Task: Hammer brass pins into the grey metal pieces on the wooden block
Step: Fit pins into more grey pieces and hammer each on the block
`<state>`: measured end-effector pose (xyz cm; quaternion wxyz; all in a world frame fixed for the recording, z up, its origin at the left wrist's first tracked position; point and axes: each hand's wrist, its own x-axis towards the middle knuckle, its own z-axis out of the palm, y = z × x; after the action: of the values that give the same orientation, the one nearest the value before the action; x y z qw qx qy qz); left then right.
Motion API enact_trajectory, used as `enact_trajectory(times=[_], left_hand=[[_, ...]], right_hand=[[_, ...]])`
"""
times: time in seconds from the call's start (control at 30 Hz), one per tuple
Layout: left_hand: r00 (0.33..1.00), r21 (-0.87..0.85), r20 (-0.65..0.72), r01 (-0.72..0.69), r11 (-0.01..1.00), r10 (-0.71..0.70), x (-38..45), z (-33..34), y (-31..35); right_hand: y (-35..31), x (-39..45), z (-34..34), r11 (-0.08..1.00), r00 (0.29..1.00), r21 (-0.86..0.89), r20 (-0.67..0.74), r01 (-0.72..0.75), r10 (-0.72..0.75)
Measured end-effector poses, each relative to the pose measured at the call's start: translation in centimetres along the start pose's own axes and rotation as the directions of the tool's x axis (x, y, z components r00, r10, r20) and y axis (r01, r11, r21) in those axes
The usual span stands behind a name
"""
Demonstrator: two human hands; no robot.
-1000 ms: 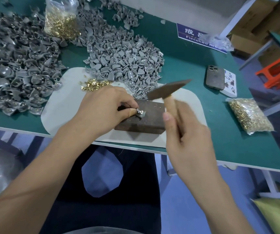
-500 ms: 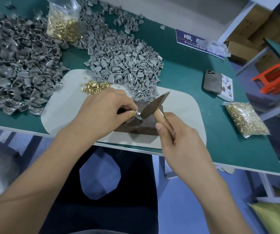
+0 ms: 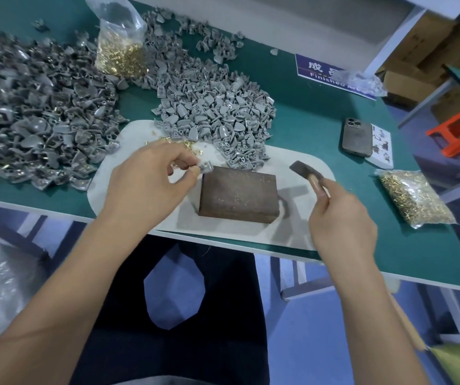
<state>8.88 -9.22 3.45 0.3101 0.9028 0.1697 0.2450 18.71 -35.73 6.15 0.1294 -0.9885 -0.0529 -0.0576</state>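
Note:
A brown wooden block [image 3: 237,191] sits on a pale mat [image 3: 128,140] near the table's front edge, its top bare. My left hand [image 3: 151,184] pinches a small grey metal piece [image 3: 206,168] just off the block's upper left corner. To the block's right, my right hand [image 3: 339,218] grips the wooden handle of a hammer [image 3: 305,170], whose dark head is lifted off the block. Loose brass pins [image 3: 190,144] lie on the mat beyond my left hand.
Large heaps of grey pieces [image 3: 215,107] cover the green table [image 3: 306,112] at the left and centre. One bag of brass pins [image 3: 119,48] stands at the back, another bag [image 3: 414,198] lies at the right. A phone [image 3: 358,137] rests right of the mat.
The hammer came down on the piece, then swung away to the right of the block. My left hand lifted the grey piece off the block toward the left.

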Motion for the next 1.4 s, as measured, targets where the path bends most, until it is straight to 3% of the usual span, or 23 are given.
enact_trajectory(times=[0.13, 0.27, 0.37, 0.43, 0.5, 0.6, 0.7, 0.83, 1.03, 1.13, 1.23, 1.4], left_hand=[[0.982, 0.147, -0.168, 0.116, 0.982, -0.091, 0.0, -2.9, -3.7], [0.961, 0.282, -0.239, 0.207, 0.937, -0.140, 0.6, -5.8, -6.5], [0.956, 0.338, -0.221, 0.263, 0.904, -0.195, 0.7, -6.9, -7.7], [0.954, 0.325, -0.215, 0.272, 0.906, -0.209, 0.5, -7.0, -8.2], [0.959, 0.304, -0.211, 0.249, 0.920, -0.189, 0.4, -6.9, -8.3], [0.966, 0.232, -0.225, 0.181, 0.956, -0.128, 0.3, -6.3, -7.9], [0.983, 0.145, -0.156, 0.123, 0.982, -0.100, 0.5, -5.4, -7.3], [0.991, 0.029, -0.124, 0.061, 0.998, -0.057, 1.0, -4.1, -6.8], [0.997, -0.128, -0.045, 0.051, 0.990, -0.057, 2.0, -2.0, -5.9], [0.999, -0.141, -0.014, 0.042, 0.989, -0.044, 2.3, -0.8, -5.2], [0.998, -0.134, -0.010, 0.052, 0.990, -0.054, 2.5, 0.3, -4.8], [0.994, -0.102, -0.099, 0.043, 0.994, -0.053, 2.4, 1.1, -4.9]], right_hand=[[0.2, 0.7, 1.9, 0.999, 0.999, 0.003, 0.034, -0.039, 0.039], [-1.3, 1.8, 2.4, 0.995, 0.998, -0.098, -0.065, 0.011, -0.017], [-5.0, 3.1, 1.8, 0.987, 0.979, 0.086, -0.169, 0.133, -0.117], [-8.6, 3.3, 2.0, 0.945, 0.951, 0.189, -0.210, 0.268, -0.228], [-12.6, 3.7, 2.8, 0.922, 0.934, 0.178, -0.173, 0.343, -0.313], [-17.3, 5.6, 4.9, 0.932, 0.937, 0.096, -0.013, 0.348, -0.349], [-19.9, 7.5, 6.8, 0.953, 0.948, -0.012, 0.104, 0.302, -0.299], [-20.9, 8.3, 8.3, 0.953, 0.952, -0.072, 0.111, 0.295, -0.286], [-20.0, 8.9, 7.9, 0.945, 0.919, 0.029, 0.224, 0.327, -0.325], [-19.5, 8.6, 8.0, 0.923, 0.888, 0.164, 0.257, 0.349, -0.382], [-19.4, 7.9, 7.9, 0.918, 0.891, 0.185, 0.237, 0.350, -0.387], [-18.7, 7.7, 6.7, 0.872, 0.882, 0.322, 0.174, 0.370, -0.439]])
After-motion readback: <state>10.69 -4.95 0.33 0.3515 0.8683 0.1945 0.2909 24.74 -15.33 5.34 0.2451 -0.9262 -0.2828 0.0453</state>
